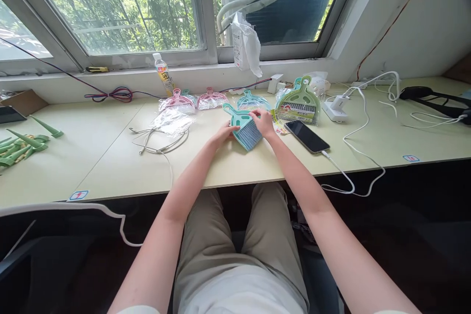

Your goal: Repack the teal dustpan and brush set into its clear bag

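A small teal brush and dustpan set [243,125] lies on the pale desk [110,157] in front of me. My left hand [223,133] rests against its left side. At its upper right edge, my right hand [263,121] grips it with the fingers curled over the bristles. Both hands hold the set flat on the desk. An empty clear wrapper [172,120] lies to the left of it.
Two pink sets [178,101], a teal set [252,100] and a green set [299,103], all wrapped, line the back. A black phone [307,136] on a white cable lies right of my hands. A bottle [164,74], a charger block [335,108] and green plastic pieces [22,144] are also here.
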`<state>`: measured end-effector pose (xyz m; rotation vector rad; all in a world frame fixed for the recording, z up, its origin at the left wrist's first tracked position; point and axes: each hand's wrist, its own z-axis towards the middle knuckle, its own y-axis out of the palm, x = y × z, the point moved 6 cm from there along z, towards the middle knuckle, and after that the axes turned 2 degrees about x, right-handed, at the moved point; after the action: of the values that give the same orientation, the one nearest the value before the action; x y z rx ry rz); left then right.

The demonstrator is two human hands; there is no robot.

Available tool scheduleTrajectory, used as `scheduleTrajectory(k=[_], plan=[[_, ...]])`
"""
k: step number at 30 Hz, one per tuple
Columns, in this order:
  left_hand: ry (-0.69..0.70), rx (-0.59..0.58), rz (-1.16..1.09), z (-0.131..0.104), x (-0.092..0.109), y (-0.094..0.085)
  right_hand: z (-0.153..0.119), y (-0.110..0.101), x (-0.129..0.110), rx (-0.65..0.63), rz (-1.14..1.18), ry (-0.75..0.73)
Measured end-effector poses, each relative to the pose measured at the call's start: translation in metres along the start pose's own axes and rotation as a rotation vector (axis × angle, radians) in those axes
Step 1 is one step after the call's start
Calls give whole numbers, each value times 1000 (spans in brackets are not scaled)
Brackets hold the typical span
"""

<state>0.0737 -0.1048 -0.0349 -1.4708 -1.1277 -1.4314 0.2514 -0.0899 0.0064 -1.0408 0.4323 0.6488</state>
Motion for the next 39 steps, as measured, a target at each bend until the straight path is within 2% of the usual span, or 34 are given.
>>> scheduleTrajectory(k=[2, 4, 7, 9, 11, 14, 16, 23, 28, 35, 39], plan=[[-16, 111, -7, 3, -1, -17, 5, -17, 20, 147, -123, 84], [-5, 150, -22, 3, 2, -32, 7, -30, 42, 227, -250, 180], [39, 151, -23, 2, 9, -45, 9, -31, 70, 159, -349, 267], [52, 174, -19, 2, 11, -49, 9, -28, 78, 106, -390, 271], [63, 204, -31, 2, 10, -51, 8, -29, 78, 127, -424, 263], [68, 218, -52, 4, 9, -50, 5, -36, 69, 222, -451, 242], [69, 220, -49, 4, 9, -50, 5, -37, 63, 223, -458, 218], [50, 251, -30, 3, 11, -53, 7, -29, 57, 115, -467, 157], [51, 267, -32, 5, 9, -54, 8, -15, 66, -90, -468, 260], [45, 262, -7, 6, 7, -54, 7, 1, 66, -266, -172, 262], [53, 275, -9, 6, 7, -56, 4, 0, 62, -260, -101, 283]])
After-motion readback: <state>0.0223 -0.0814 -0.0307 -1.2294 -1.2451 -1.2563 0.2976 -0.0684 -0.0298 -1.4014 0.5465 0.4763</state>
